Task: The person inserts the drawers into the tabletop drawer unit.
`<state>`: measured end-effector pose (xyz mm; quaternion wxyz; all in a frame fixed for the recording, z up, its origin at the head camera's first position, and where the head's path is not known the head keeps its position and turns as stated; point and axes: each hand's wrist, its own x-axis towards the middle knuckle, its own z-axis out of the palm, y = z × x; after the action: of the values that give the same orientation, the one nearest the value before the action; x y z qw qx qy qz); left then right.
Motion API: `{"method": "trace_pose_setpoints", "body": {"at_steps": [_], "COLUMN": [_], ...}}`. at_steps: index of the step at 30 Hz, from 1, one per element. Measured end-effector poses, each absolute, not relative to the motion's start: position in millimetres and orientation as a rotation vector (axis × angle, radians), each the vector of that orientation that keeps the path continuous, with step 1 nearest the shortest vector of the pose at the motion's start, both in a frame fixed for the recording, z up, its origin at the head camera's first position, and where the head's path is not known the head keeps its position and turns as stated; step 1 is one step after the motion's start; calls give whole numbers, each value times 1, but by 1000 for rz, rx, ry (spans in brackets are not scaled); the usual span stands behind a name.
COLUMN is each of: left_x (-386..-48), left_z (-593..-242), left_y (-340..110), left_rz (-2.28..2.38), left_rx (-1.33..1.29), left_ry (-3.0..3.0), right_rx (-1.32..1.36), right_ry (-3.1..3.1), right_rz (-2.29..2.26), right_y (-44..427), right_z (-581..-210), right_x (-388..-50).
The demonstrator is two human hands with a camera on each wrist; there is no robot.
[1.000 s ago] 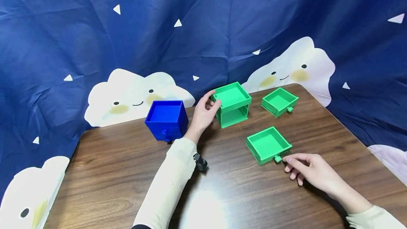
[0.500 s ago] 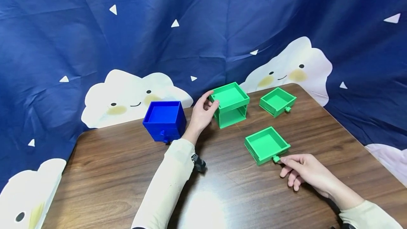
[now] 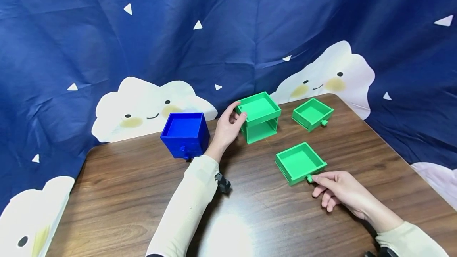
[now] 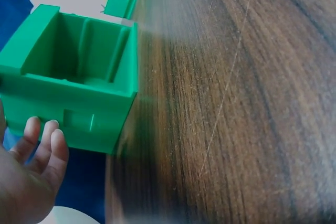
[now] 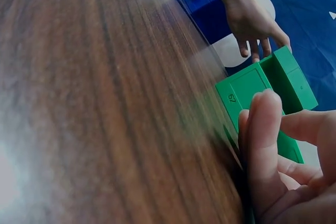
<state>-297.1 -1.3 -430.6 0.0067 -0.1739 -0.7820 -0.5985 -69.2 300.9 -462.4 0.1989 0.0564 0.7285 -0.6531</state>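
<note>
Our right hand is moving in to the nearer green drawer, pinching its knob. That drawer is lying on the surface at ten o'clock from this closer hand; our left hand is gripping the green cabinet, farther along ten o'clock.

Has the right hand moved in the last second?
Yes. Against the blue box in the head view, the right hand has shifted slightly left, up to the nearer green knob.
</note>
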Motion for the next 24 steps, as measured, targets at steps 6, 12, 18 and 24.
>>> {"method": "trace_pose_setpoints", "body": {"at_steps": [6, 12, 18, 24], "left_x": [-297, -298, -298, -297], "left_z": [-431, -433, -433, -433], "left_y": [-2, 0, 0, 0], "left_rz": [-1868, -1877, -1873, -1869], "left_rx": [-533, -528, -527, -526], "left_ry": [-2459, -2444, -2443, -2447], "right_rx": [224, 233, 234, 231], "right_ry": [2082, 2106, 2111, 2113], "right_rz": [-1787, -1780, -1820, -1890], "right_y": [293, 290, 288, 286], "right_z": [-461, -461, -462, -464], "right_x": [-74, -76, -77, -77]}}
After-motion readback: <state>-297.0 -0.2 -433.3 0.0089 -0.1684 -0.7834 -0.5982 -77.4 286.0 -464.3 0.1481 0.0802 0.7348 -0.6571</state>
